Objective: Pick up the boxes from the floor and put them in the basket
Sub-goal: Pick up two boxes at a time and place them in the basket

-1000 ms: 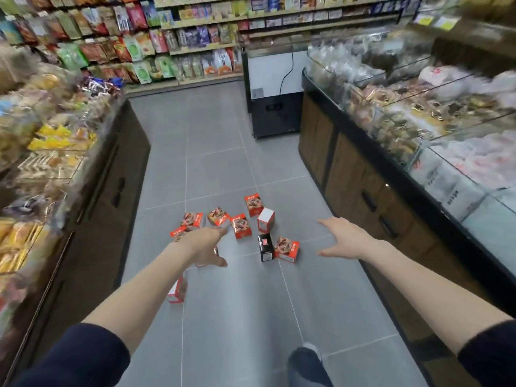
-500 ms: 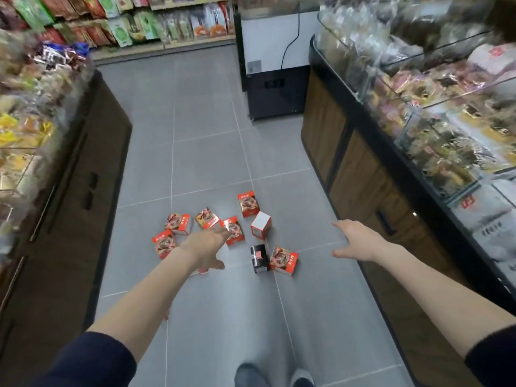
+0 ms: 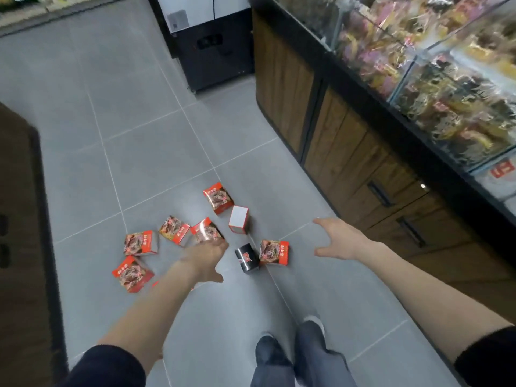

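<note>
Reaching down with both arms, person stands over red boxes [image 3: 178, 229] scattered on grey tile floor [image 3: 145, 152]; left hand [image 3: 205, 258] fingers spread, empty, above the cluster, partly covering one red box; right hand [image 3: 339, 241] open, empty, right of it; white box [image 3: 238, 219] and black box [image 3: 246, 258] lie among them
</note>
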